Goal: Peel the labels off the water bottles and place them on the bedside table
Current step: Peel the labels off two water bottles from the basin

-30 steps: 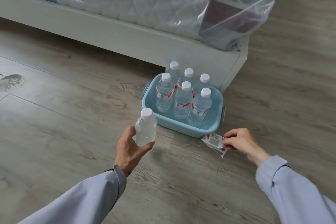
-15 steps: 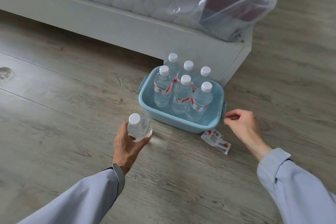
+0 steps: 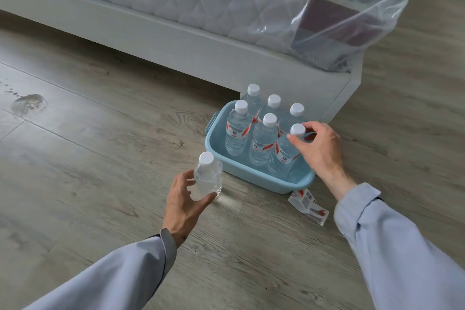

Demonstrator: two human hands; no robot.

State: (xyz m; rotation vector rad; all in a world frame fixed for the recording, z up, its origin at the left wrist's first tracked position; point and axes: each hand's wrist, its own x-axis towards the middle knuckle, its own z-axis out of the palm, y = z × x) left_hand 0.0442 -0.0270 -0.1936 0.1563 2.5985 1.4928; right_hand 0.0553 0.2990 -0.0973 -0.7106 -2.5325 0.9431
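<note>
A clear water bottle without a label (image 3: pixel 208 176) stands on the wood floor just left of a light-blue basin (image 3: pixel 264 178). My left hand (image 3: pixel 185 205) is wrapped around its lower part. Several labelled bottles with white caps stand in the basin, one at the back left (image 3: pixel 237 131). My right hand (image 3: pixel 319 151) reaches over the basin's right side. Its thumb and fingers close on the cap and neck of the front right labelled bottle (image 3: pixel 285 156). A peeled red and white label (image 3: pixel 308 205) lies on the floor by the basin's near right corner.
A white bed frame (image 3: pixel 176 43) runs behind the basin, which sits against its corner leg. A mattress wrapped in clear plastic (image 3: pixel 226 0) overhangs the frame. A dark smudge (image 3: pixel 29 103) marks the floor at the far left.
My right hand let go of the peeled label on the floor and moved up onto the front right bottle's cap. My left hand lowered the bare bottle to the floor.
</note>
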